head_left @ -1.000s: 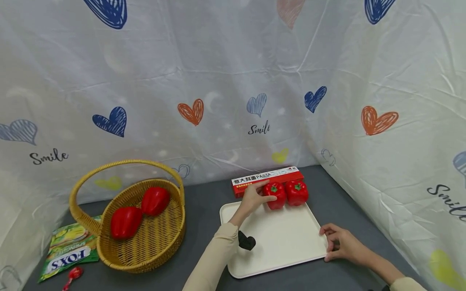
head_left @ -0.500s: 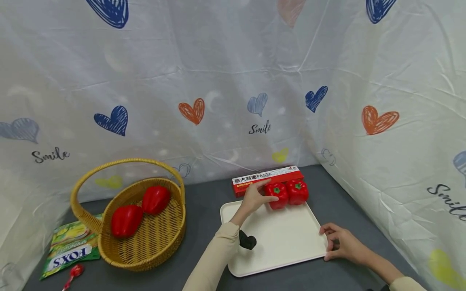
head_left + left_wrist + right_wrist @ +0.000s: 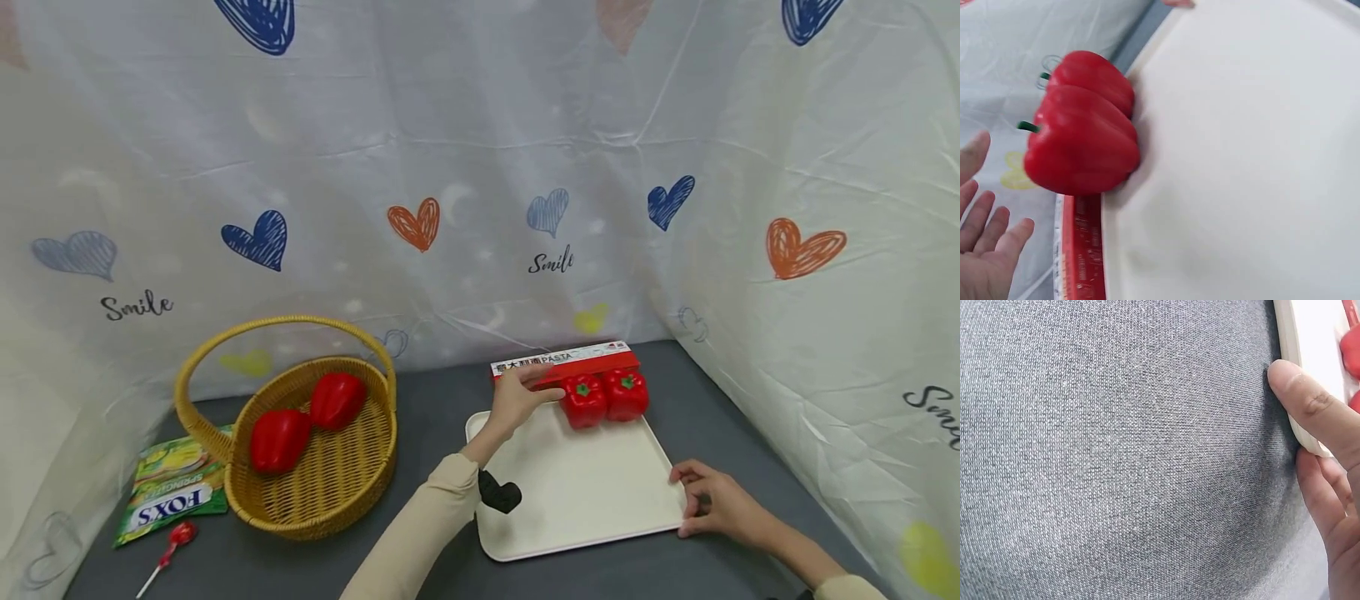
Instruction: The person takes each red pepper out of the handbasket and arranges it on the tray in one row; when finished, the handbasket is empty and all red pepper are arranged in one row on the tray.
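Two red bell peppers (image 3: 583, 401) (image 3: 627, 394) stand side by side at the far edge of a white tray (image 3: 585, 492). A red pasta box (image 3: 566, 363) lies just behind them. My left hand (image 3: 516, 402) hovers left of the nearer pepper with its fingers straight, reaching over the box end and apart from the pepper. In the left wrist view the fingers (image 3: 988, 237) are spread, clear of the pepper (image 3: 1082, 140). My right hand (image 3: 708, 500) grips the tray's right edge. In the right wrist view its thumb (image 3: 1307, 400) lies on the rim (image 3: 1288, 350).
A wicker basket (image 3: 315, 483) with a handle holds two more red peppers (image 3: 279, 439) (image 3: 337, 399) at the left. A green FOXS bag (image 3: 168, 492) and a red lollipop (image 3: 178, 533) lie beside it. Heart-printed sheets wall the grey table (image 3: 420, 417).
My left hand has come off the left pepper and drawn slightly left. The right hand stays on the tray edge. The head view has shifted a little.
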### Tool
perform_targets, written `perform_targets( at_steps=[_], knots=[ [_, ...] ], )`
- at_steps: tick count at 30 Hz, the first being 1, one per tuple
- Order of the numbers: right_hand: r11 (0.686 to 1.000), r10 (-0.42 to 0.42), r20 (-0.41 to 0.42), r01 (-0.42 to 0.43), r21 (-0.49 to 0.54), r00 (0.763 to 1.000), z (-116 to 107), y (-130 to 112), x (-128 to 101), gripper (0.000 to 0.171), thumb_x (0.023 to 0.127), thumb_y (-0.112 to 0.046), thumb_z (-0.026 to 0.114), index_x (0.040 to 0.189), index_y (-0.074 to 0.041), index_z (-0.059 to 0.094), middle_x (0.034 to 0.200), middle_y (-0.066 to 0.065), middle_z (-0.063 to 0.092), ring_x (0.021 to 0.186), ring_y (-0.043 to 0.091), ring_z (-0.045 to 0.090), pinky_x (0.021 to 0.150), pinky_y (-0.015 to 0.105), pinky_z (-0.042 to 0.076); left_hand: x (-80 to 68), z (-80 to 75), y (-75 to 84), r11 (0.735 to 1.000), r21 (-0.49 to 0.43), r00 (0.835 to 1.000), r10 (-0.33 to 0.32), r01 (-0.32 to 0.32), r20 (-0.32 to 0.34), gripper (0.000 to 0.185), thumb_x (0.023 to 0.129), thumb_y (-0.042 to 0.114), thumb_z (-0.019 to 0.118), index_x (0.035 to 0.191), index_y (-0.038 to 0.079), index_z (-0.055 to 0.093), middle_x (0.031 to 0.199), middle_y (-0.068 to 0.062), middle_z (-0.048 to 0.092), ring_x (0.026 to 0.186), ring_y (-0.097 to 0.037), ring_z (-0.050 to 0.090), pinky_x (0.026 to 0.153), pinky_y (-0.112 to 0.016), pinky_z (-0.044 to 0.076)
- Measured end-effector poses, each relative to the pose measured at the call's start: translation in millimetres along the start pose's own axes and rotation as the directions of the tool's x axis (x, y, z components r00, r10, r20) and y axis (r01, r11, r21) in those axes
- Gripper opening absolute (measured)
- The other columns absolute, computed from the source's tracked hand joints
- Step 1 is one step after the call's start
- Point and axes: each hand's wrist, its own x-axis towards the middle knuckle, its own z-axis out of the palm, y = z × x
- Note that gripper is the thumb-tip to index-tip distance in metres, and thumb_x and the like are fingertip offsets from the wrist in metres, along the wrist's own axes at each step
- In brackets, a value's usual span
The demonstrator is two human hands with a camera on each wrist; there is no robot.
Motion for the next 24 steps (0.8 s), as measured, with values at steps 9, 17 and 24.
perform_targets(
  at_steps=[9,17,24],
  knots=[
    [1.0,0.014,0.02,-0.014,-0.001,1.0,-1.4,0.7,-0.1,0.031,0.06,-0.032,0.08,0.059,-0.017,0.053,0.098,0.007,0.05,0.087,0.008,0.05,0.059,0.018,0.046,-22.9,-52.0,31.3,0.997,-0.072,0.998,-0.013,0.008,-0.063,0.04,0.072,0.012,0.075,0.11,0.006,0.065,0.109,-0.012,0.063,0.101,-0.023,0.059,0.078,-0.028,0.05],
    [0.999,0.041,0.033,-0.04,-0.023,0.999,-1.8,0.9,1.5,0.032,0.059,-0.035,0.08,0.058,-0.018,0.053,0.099,0.006,0.05,0.087,0.008,0.05,0.06,0.018,0.045,-48.4,-102.5,39.6,0.992,-0.126,0.995,-0.028,0.016,-0.093,0.039,0.074,0.005,0.072,0.111,0.001,0.062,0.111,-0.013,0.061,0.105,-0.026,0.057,0.082,-0.03,0.049],
    [1.0,0.019,0.021,-0.018,-0.026,1.0,-1.3,0.8,1.5,0.031,0.058,-0.032,0.081,0.058,-0.018,0.053,0.097,0.006,0.05,0.087,0.008,0.049,0.058,0.018,0.044,-73.9,-141.2,43.7,0.984,-0.162,0.995,-0.084,0.074,-0.059,0.042,0.077,0.007,0.07,0.116,-0.002,0.058,0.116,-0.016,0.058,0.103,-0.023,0.058,0.082,-0.031,0.048]
  ],
)
